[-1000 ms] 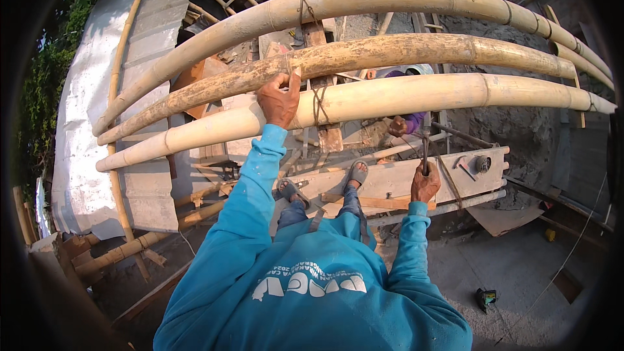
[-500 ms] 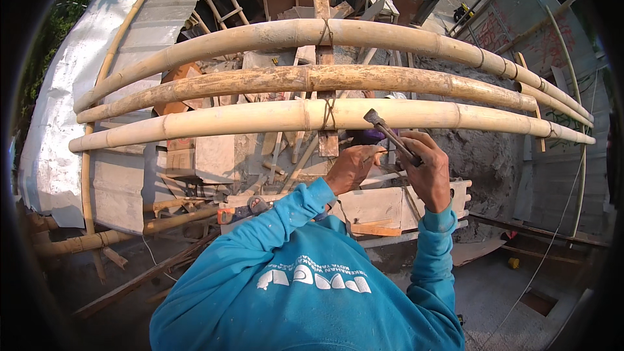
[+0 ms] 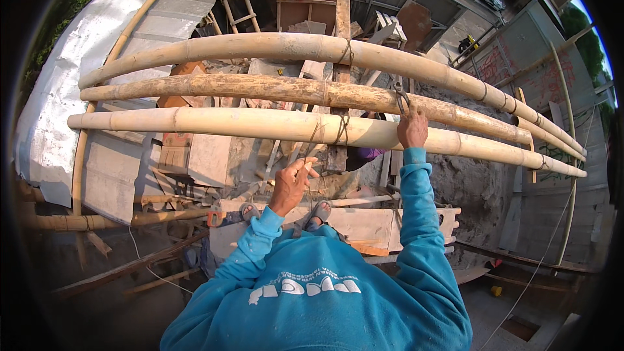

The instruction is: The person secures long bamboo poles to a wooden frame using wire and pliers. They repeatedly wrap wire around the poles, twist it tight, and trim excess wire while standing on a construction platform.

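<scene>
Three long bamboo poles cross in front of me: a far pole, a mottled middle pole and a pale near pole. Behind them stands a wooden board, with dark wire ties where the poles cross it. My right hand is closed around metal pincers, over the near pole and against the middle one; the jaws point away from me. Below the near pole, my left hand is closed, thumb and finger pinching a thin wire that runs up to that pole.
Corrugated metal sheets lie at the left. A purple thing shows partly beneath the near pole. My sandalled foot is near a pale plank. Scrap wood and rubble lie below; a metal wall stands right.
My right hand has moved up and away with the pincers, onto the poles. My left hand has shifted left and lower, apart from the right. The view has turned slightly.
</scene>
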Demonstrator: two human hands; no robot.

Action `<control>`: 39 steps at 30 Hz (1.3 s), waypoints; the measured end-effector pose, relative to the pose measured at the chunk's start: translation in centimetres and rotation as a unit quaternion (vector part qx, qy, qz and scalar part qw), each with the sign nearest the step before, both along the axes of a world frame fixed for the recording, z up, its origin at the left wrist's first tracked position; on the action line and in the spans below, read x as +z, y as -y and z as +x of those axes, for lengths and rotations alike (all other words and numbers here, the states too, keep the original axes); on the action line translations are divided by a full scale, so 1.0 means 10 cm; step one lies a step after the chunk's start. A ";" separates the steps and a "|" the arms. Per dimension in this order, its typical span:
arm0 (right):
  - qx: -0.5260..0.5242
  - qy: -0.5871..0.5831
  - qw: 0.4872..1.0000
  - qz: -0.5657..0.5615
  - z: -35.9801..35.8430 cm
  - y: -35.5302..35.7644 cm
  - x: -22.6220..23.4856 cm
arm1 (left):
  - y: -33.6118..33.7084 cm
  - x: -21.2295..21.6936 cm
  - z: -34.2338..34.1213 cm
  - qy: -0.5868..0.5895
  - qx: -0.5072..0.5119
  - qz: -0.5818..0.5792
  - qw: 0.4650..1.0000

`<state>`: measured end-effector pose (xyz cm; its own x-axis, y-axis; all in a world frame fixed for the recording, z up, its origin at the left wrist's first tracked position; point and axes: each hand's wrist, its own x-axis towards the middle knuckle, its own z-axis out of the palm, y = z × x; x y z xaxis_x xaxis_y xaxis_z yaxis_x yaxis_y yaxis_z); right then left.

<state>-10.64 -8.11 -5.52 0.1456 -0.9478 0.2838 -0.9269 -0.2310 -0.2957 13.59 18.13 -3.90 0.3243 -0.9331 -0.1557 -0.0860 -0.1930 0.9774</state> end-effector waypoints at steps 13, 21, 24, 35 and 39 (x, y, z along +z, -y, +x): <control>0.215 0.343 0.890 0.210 0.64 -1.10 0.50 | 0.68 0.69 0.32 -0.174 0.023 -0.130 0.976; 0.170 0.241 0.953 0.069 0.54 -1.38 1.36 | 1.18 0.53 0.21 -0.167 -0.031 -0.106 0.980; 0.152 0.040 0.988 -0.003 0.19 -1.00 1.75 | 1.25 0.19 0.40 0.159 0.005 -0.052 0.986; 0.189 -0.287 0.939 0.022 0.31 1.13 1.24 | 0.77 -0.24 0.57 0.319 0.062 -0.054 0.944; 0.234 -0.317 0.916 0.080 0.59 1.63 0.58 | 0.55 -1.31 0.47 0.167 0.020 0.217 0.962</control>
